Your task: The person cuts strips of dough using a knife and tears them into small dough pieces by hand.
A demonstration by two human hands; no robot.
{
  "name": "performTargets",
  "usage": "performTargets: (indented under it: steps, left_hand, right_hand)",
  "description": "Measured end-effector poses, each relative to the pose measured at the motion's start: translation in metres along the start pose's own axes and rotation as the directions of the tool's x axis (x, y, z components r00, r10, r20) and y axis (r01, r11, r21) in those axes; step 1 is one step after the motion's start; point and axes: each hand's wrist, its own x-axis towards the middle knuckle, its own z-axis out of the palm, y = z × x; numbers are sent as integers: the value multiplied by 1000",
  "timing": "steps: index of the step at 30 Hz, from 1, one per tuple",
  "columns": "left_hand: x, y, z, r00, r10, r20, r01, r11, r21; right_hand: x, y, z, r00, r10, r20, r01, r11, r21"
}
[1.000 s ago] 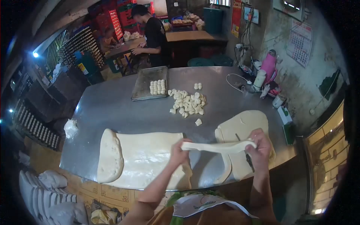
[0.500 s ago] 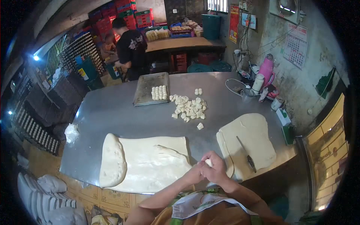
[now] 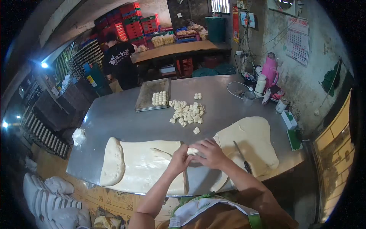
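Note:
A small piece of dough (image 3: 193, 151) is between my two hands, partly covered by the fingers. My left hand (image 3: 179, 159) curls round its left side. My right hand (image 3: 210, 153) bends over it from the right, fingers closed on it. To the left lies a wide, thick dough sheet (image 3: 139, 168), folded over along its left end. A second dough slab (image 3: 251, 137) lies on the right, with a dark-handled knife (image 3: 241, 155) resting on it. Beyond my hands sits a heap of cut dough pieces (image 3: 187, 112), with one loose piece (image 3: 196, 130) nearer me.
Rounded dough balls (image 3: 159, 98) sit in rows on a metal tray (image 3: 145, 95) at the back of the steel table (image 3: 114, 103). A pink flask (image 3: 270, 70), jars and a cable line the right wall. A person (image 3: 119, 63) stands beyond the table.
Both hands have moved away from my body and slightly left, carrying the dough piece; they are less tightly clasped. The other person has turned their back and shifted left.

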Motion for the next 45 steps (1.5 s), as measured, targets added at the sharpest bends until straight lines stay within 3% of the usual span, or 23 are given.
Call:
performTargets:
  steps: [6,9,10,12,13,16,17,19,21,24,25,28,29,31,32,33,35,36,37,39,41,43,45]
  left_hand:
    - [-14,-14,48,991,-37,131,55,989,-135]
    - [-34,-43,66,986,-59,158,89,978,-188]
    - [-40,-37,63,970,8,244,18,994,-104]
    - [-44,-26,53,898,129,421,-160,986,41]
    - [-45,-21,47,894,134,426,-162,986,28]
    - [-31,-14,26,871,-232,433,407,834,-372]
    - [-33,-29,26,870,-232,435,409,832,-375]
    - [-36,-83,49,999,44,-2,-43,951,-305]
    - [-13,-101,49,946,237,-220,-281,939,-197]
    - [-13,-110,26,988,49,146,6,935,-354]
    - [-14,-110,25,989,44,144,10,935,-355]
    - [-18,-98,40,809,-366,461,328,930,164]
    - [-23,-88,36,810,-371,454,336,928,158]
    - [-32,-55,21,894,120,432,-95,992,-79]
    - [-35,-48,16,849,360,386,-311,932,-185]
    - [-40,-52,17,853,351,387,-302,935,-185]
    - [-28,-73,20,947,-71,313,186,916,-355]
    - [-32,-80,23,901,-290,324,414,798,-437]
    - [-33,-77,26,899,-295,325,419,797,-435]
    - [-13,-71,33,995,62,-76,-79,967,-242]
    - [-15,-69,39,942,249,-223,-269,961,-63]
    - [-12,-81,42,995,-17,-102,-4,980,-201]
    - [-15,-83,49,989,-142,-27,131,959,-252]
  right_hand:
    - [-41,15,28,994,59,-92,-56,998,37]
    - [-70,40,67,828,560,3,-553,817,161]
    - [-76,51,73,826,563,-4,-556,817,155]
    - [-86,75,77,760,626,173,-596,779,-197]
    - [-96,81,82,753,636,170,-605,770,-204]
    - [-106,88,97,838,544,-52,-545,839,-5]
    - [-90,74,93,849,520,-100,-519,854,29]
    - [-61,24,88,878,478,19,-478,877,38]
    - [-33,18,86,894,444,58,-446,895,22]
    - [-32,20,115,905,407,-123,-367,893,259]
    - [-30,22,120,905,408,-117,-369,892,261]
    - [-39,34,119,709,705,-22,-703,703,-108]
    - [-48,50,118,712,702,-12,-698,707,-113]
    - [-76,104,116,560,818,134,-772,574,-275]
    - [-79,108,116,462,866,192,-789,500,-356]
    - [-88,105,121,458,865,202,-789,501,-355]
    - [-73,85,108,738,674,33,-634,710,-306]
    - [-71,68,109,829,555,-61,-548,788,-282]
    - [-69,54,112,829,557,-58,-549,788,-278]
    - [-52,45,106,876,453,169,-474,872,123]
    - [-45,45,105,913,396,101,-407,903,139]
    - [-37,50,103,962,264,-63,-253,957,144]
    - [-41,53,100,921,387,-38,-383,920,87]
